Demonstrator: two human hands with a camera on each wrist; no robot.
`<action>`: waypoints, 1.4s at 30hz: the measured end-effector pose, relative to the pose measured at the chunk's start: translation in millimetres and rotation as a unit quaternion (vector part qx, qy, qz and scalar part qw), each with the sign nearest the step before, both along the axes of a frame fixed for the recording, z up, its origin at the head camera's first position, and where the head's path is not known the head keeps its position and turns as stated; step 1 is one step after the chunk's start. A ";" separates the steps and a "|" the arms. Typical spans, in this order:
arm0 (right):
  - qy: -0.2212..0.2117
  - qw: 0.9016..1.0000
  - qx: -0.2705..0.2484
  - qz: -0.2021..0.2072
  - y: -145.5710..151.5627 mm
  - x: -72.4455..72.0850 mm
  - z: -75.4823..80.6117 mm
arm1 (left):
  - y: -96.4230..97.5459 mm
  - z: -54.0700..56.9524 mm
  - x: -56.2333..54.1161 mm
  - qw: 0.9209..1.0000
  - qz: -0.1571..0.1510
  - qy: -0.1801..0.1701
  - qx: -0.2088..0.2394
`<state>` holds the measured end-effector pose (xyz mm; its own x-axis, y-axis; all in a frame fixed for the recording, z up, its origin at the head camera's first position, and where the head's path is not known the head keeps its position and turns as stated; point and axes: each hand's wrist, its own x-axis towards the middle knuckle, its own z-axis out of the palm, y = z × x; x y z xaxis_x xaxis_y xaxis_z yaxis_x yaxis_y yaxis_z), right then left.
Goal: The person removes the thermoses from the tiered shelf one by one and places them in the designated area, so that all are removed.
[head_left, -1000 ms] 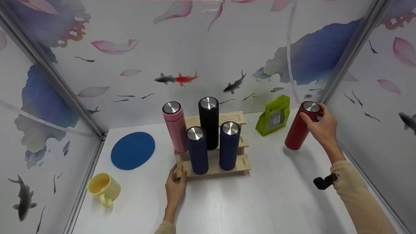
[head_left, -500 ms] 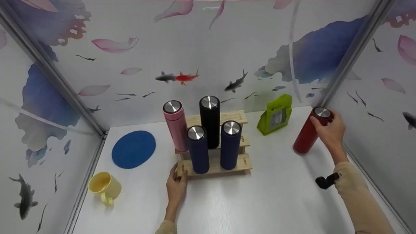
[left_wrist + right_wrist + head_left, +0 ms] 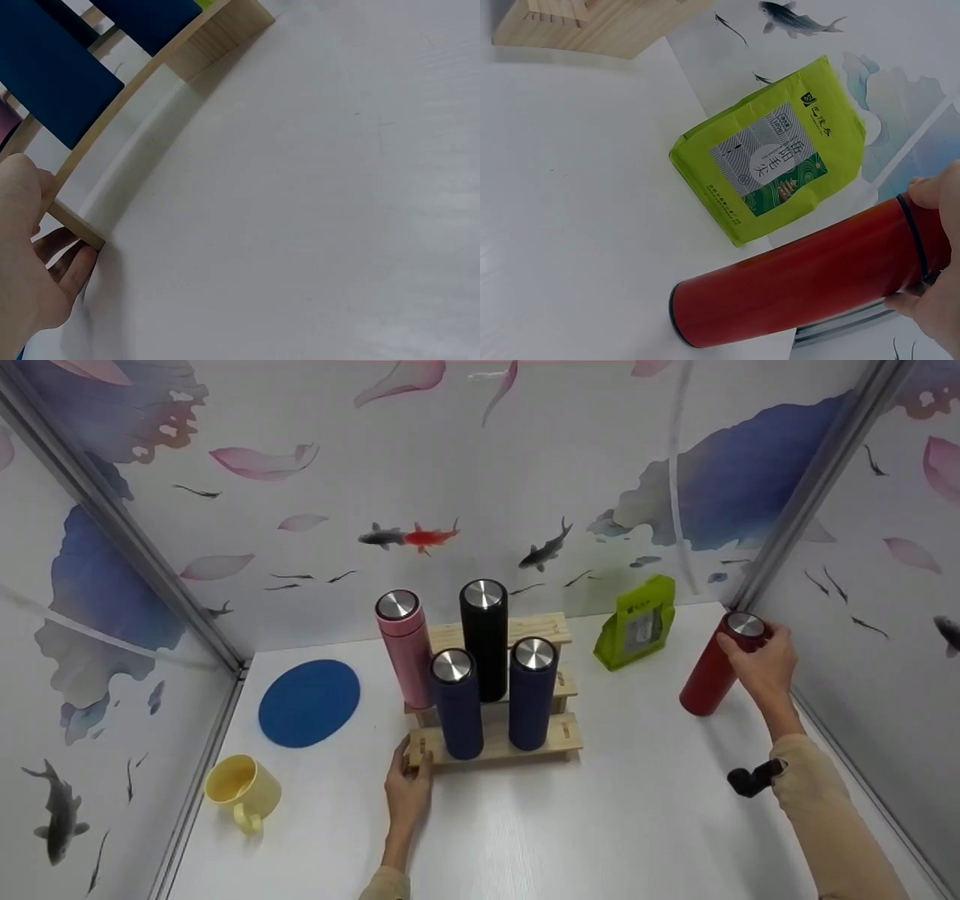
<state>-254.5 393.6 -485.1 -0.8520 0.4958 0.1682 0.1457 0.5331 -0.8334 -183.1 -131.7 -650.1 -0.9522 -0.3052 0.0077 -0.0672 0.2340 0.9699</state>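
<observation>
I'm viewing the white counter [image 3: 487, 832], which is bearing the stepped wooden stand [image 3: 493, 744]. Well to the stand's right, with the green bag [image 3: 636, 622] standing between, the red flask [image 3: 709, 679] is extending below the right grip [image 3: 765, 664] — the nearer one, which is clasping its upper end. The left grip [image 3: 410, 791] is pinching the stand's near left corner. The flask is pointing cap-up, its long axis running roughly vertical — I'm not managing to tell whether its base is touching down.

Stand [image 3: 495, 739], mug [image 3: 257, 793], pouch [image 3: 636, 624] on table [image 3: 600, 817]
</observation>
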 end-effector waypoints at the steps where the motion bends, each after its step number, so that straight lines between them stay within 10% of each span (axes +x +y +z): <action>1: -0.006 1.000 -0.003 0.002 -0.3 0.4 1.6 | 0.1 0.5 -0.4 1.000 0.000 0.002 0.002; 24: 0.075 0.997 -0.001 -0.011 -52.2 -5.8 66.2 | 0.4 -1.0 -2.1 1.000 0.008 0.006 -0.009; 42: 0.110 0.989 -0.039 0.092 -121.8 -4.6 97.1 | 2.0 -1.1 -1.7 1.000 0.010 0.008 0.005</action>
